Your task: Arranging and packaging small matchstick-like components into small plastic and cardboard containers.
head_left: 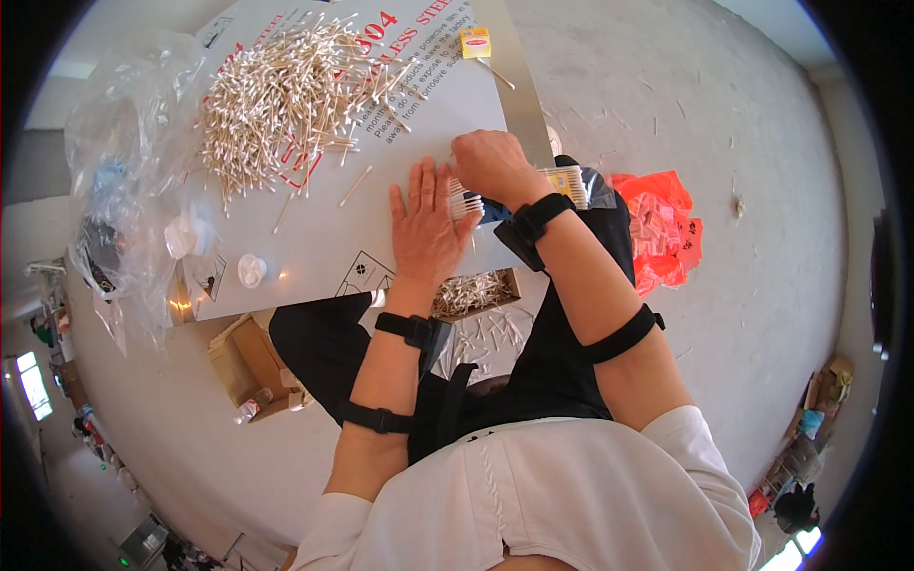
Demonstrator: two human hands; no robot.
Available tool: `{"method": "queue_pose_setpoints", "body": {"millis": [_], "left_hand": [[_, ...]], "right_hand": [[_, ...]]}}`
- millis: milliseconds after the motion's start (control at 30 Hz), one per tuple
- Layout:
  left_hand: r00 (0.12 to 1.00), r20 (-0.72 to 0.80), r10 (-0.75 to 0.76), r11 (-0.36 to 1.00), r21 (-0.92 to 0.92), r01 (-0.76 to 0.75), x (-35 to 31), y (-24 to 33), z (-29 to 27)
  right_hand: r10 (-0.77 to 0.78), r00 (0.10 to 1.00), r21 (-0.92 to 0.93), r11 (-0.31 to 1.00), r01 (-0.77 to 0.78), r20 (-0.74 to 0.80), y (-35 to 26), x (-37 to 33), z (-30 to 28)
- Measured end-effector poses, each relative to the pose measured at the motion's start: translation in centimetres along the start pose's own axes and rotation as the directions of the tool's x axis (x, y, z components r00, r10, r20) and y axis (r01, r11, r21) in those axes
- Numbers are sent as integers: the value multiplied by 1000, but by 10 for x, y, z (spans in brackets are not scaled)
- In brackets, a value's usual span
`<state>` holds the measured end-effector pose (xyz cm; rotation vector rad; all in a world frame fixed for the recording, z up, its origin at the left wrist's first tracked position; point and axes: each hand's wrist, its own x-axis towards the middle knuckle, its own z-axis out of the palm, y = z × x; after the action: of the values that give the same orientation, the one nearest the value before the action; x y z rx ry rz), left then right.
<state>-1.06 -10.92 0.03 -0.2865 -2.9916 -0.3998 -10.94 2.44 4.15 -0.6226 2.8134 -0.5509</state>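
My left hand (424, 224) lies flat near the table's front edge, its fingers stretched out. Against its fingertips and thumb is a small row of cotton swabs (463, 202). My right hand (495, 164) is curled closed just beyond that row, knuckles up; whatever its fingers hold is hidden beneath it. Under my right wrist a dark blue piece (493, 211) shows in part. Beside that wrist, at the table's right edge, sits a clear pack of cotton swabs (568, 181) with a yellow label. A large loose heap of cotton swabs (286, 105) covers the far left of the table.
A small yellow box (474, 43) stands at the far right edge of the table (324, 243). Left are a white cup (251, 270) and a clear plastic bag (133, 171). Below are swab-filled and open cardboard boxes (252, 357); right, a red bag (657, 228) of small packs.
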Motion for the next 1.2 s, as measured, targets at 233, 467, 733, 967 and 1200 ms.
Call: {"method": "queue_pose_setpoints", "body": {"millis": [233,467,733,967,1200], "left_hand": [[996,-76,54,971,-229,-71,-1,-11,-1],[881,-252,-401,532,-847,0,9,8,5],[875,-148,-461,267,-963,-22,14,11,6],[867,-167,-470,353,-936,10,-6,-15,-7],[949,-297,-108,896,-442,-36,-29,-7,-27]], "right_hand": [[385,824,832,526,174,-415,1,-44,49],[481,732,863,407,299,-482,-33,-51,79],[515,747,902,328,282,-421,-30,-51,80],[480,812,941,223,255,-334,-14,-59,72],[362,865,930,247,271,-348,1,-70,70]]}}
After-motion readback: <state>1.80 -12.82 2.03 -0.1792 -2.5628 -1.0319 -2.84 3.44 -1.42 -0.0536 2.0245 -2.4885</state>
